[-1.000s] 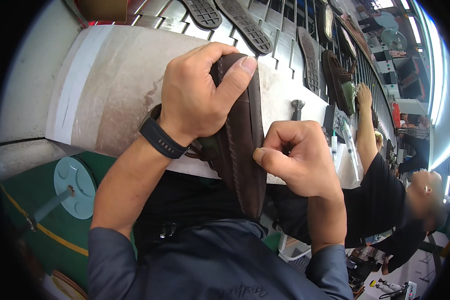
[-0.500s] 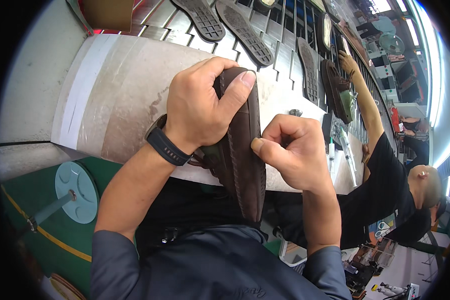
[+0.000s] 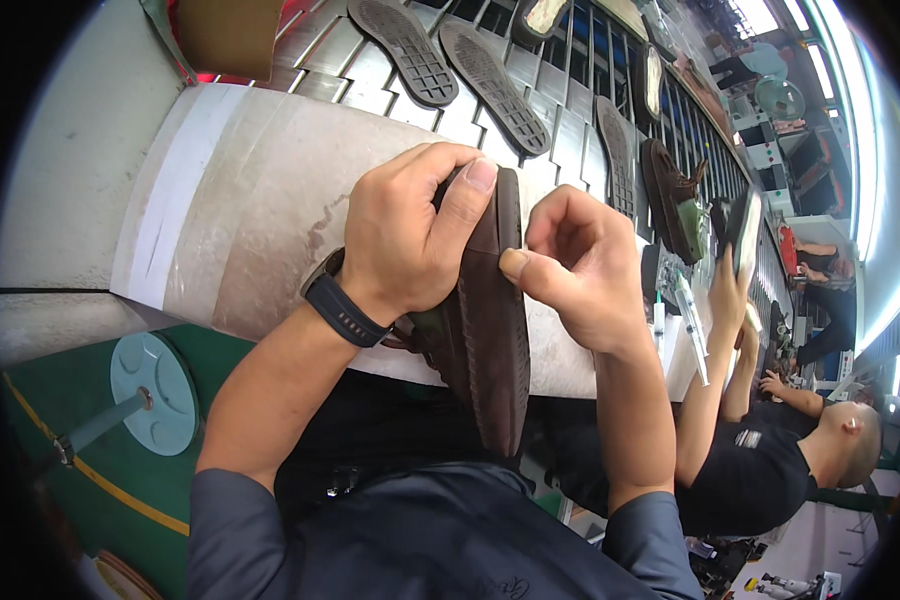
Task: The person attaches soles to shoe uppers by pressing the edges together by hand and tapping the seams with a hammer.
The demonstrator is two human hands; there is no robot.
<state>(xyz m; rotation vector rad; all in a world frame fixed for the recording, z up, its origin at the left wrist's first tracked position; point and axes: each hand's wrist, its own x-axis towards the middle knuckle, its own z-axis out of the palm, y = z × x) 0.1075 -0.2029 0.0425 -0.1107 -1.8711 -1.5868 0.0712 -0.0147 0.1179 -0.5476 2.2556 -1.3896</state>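
A dark brown shoe point(image 3: 482, 330) with stitching along its side is held on edge in front of me, its toe away from me. My left hand point(image 3: 410, 225), with a black watch on the wrist, is closed round the toe end, thumb over the top. A green patch and laces show beneath that wrist. My right hand point(image 3: 580, 265) is loosely curled, with nothing visible in its fingers. Its thumb tip touches the shoe's edge, where upper and sole meet. Below the shoe lies a pale, stained work board point(image 3: 270, 190).
Several dark soles point(image 3: 495, 85) lie on a slatted metal conveyor point(image 3: 370, 80) beyond the board. A brown and green shoe point(image 3: 670, 195) stands at the right, near syringes point(image 3: 690, 320). A co-worker point(image 3: 770, 465) holds a sole at the right. A blue-grey round stool point(image 3: 152, 392) is at the left.
My right fingers have lifted a little, and the thumb stays on the shoe's edge. The view has shifted slightly. The co-worker's arm has drawn back from the conveyor with a sole in hand.
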